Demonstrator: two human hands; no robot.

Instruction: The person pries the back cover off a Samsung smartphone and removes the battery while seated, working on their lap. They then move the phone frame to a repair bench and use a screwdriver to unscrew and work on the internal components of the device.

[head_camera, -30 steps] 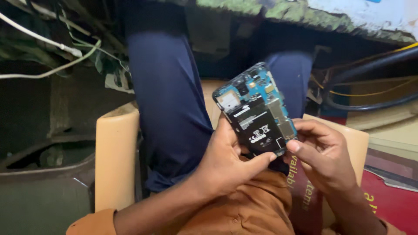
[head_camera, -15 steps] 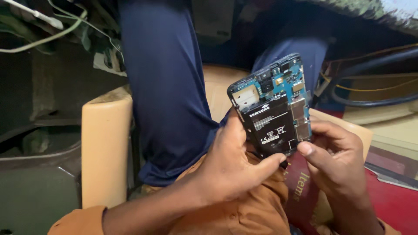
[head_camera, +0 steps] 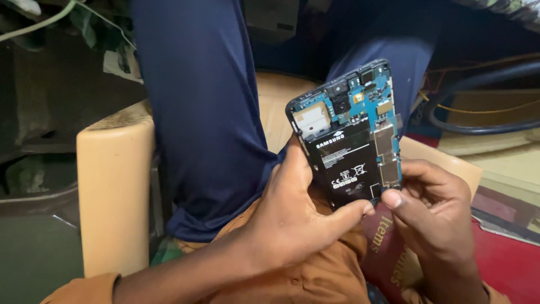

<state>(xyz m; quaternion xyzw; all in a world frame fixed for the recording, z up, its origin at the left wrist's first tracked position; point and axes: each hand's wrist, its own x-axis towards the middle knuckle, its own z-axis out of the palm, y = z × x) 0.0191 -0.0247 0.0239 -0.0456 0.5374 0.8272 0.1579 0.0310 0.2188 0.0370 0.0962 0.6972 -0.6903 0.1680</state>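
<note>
An opened smartphone (head_camera: 349,132) with its back cover off shows a black battery, a blue circuit board and metal shields. It stands tilted above my lap. My left hand (head_camera: 292,217) grips its lower left side, thumb along the left edge and a finger under the bottom. My right hand (head_camera: 433,211) pinches the lower right corner between thumb and fingers. Both hands hold the phone over my dark blue trouser legs (head_camera: 208,112).
I sit on a cream plastic chair (head_camera: 115,191) with its arm at my left. A dark red book or box (head_camera: 388,253) lies under my right hand. Cables (head_camera: 478,126) run at the right. Dark clutter and a white cord lie at the left.
The phone and both hands have shifted a little rightwards and upward in view and look larger. My grip stays on the phone's lower end.
</note>
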